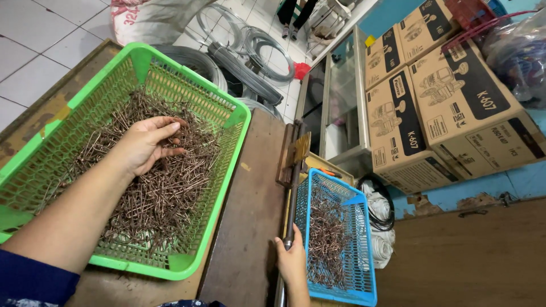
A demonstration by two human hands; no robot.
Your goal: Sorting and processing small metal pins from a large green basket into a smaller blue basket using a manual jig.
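On the wooden worktop (250, 227), a green basket (34, 170) holds a heap of thin, rust-brown bent wire pieces (165, 193). The left hand (145, 145) curls loosely into them, grip cupped around a few. They look light, stiff and tangle-prone; best scooped. Rightward, the right hand (293, 261) clasps a metal lever (289, 222) beside a blue basket (364, 284).

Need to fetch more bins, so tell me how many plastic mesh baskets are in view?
2. A green basket sits on the wooden table under the left hand; a smaller blue basket lies lower, beside the right hand. Both hold bent wire pieces. Others may be hidden outside the frame.
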